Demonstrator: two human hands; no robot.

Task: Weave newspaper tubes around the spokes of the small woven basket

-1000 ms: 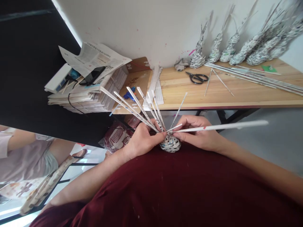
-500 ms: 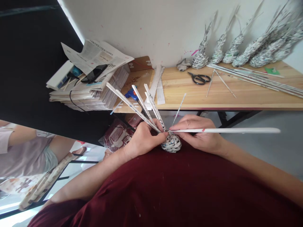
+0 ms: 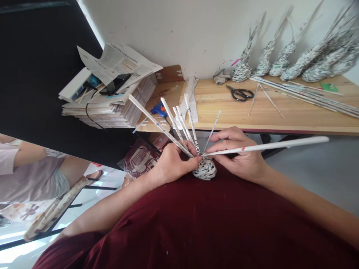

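Note:
A small woven piece of rolled newspaper (image 3: 204, 171) rests against my dark red shirt. Several stiff paper tubes (image 3: 165, 125) fan up and to the left from it. My left hand (image 3: 171, 164) is closed, pinching the tubes at their base on the left side of the weave. My right hand (image 3: 241, 157) grips one long paper tube (image 3: 275, 144) that runs out to the right, its near end at the top of the weave; the index finger is lifted a little.
A wooden table (image 3: 252, 112) ahead holds black scissors (image 3: 239, 93), loose paper tubes (image 3: 308, 97) and several finished woven cones (image 3: 280, 59) against the wall. A newspaper stack (image 3: 112, 101) lies left, a blue glue gun (image 3: 158, 109) beside it. Another person sits at lower left (image 3: 33, 179).
The long tube in my right hand has tilted so its far end is higher. My right index finger has lifted. The fanned tubes have shifted slightly upright.

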